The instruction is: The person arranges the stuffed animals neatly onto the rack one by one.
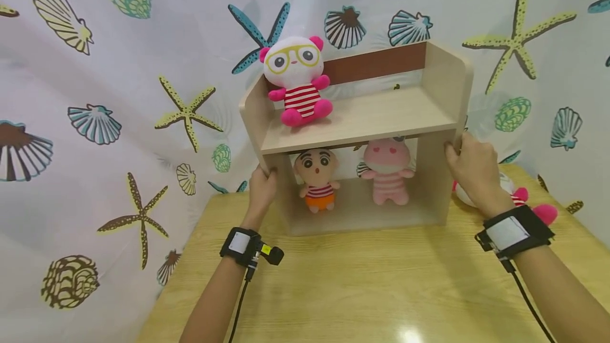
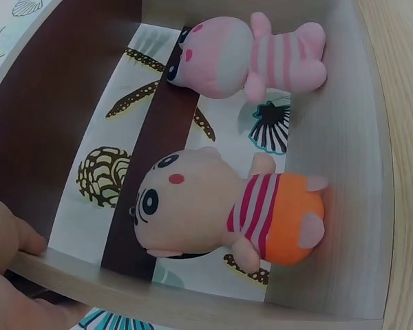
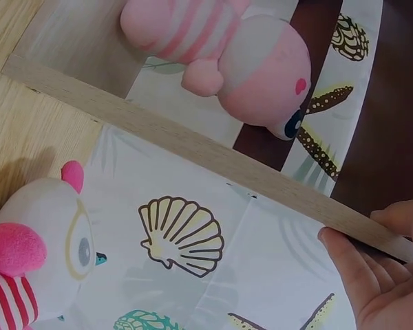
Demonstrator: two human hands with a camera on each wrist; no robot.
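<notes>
A small two-tier wooden shelf (image 1: 381, 115) stands on the table, with a hand at each side. My left hand (image 1: 262, 189) grips the edge of its left side panel; in the left wrist view the thumb and fingers lie on opposite faces of that board. My right hand (image 1: 476, 173) pinches the right side panel's edge, as the right wrist view also shows. On the upper tier sits a panda plush (image 1: 302, 102) with yellow glasses. Below it are a boy doll (image 1: 319, 192) in orange shorts and a pink striped plush (image 1: 388, 173), its head top partly hidden.
Another panda plush (image 3: 38, 234) lies on the table just right of the shelf, partly behind my right arm in the head view. The wooden table (image 1: 362, 279) extends in front. A curtain (image 1: 119, 147) printed with shells and starfish hangs behind and to the left.
</notes>
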